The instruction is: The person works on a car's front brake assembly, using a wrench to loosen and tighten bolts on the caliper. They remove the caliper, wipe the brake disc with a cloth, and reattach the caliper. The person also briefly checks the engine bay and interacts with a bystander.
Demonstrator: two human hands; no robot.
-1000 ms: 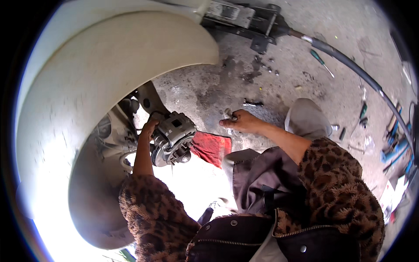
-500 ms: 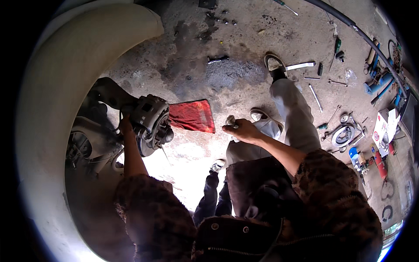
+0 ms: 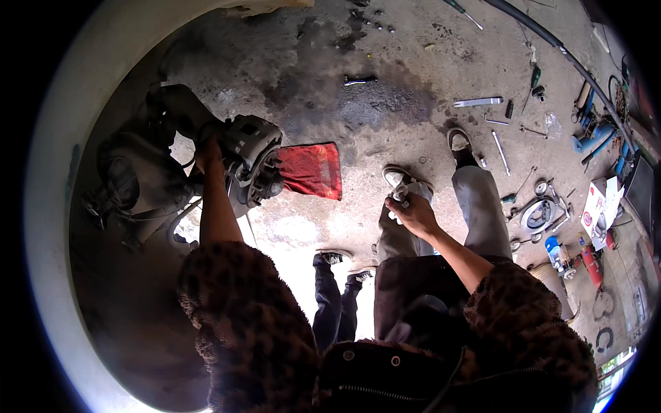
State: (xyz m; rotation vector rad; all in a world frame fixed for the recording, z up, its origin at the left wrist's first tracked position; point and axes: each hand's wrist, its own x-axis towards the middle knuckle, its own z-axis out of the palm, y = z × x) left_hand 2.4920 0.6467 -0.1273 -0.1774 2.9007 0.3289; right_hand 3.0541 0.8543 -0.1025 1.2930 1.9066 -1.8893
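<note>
My left hand point(image 3: 208, 155) reaches in at the inner side of a grey brake caliper point(image 3: 249, 138), against the dark suspension parts point(image 3: 175, 110). Its fingers are in shadow and mostly hidden, so its grip does not show. Beside the caliper are the wheel hub point(image 3: 270, 184) and the edge of the brake disc point(image 3: 239, 199). My right hand point(image 3: 418, 217) is closed around a crumpled whitish rag point(image 3: 398, 199), held in front of my legs and apart from the brake. A red cloth point(image 3: 313, 171) lies on the floor just right of the hub.
The pale wheel-arch edge point(image 3: 51, 206) curves along the left. Another person's dark-trousered legs point(image 3: 327, 296) stand close by. Spanners point(image 3: 501, 153), a ratchet point(image 3: 359, 80), screwdrivers point(image 3: 533, 77) and a round metal part point(image 3: 538, 215) lie on the floor. A black hose point(image 3: 571, 58) crosses the upper right.
My right hand with the rag has moved right, closer to my legs. My feet have shifted. The other person's second shoe now shows. My left hand stays at the caliper.
</note>
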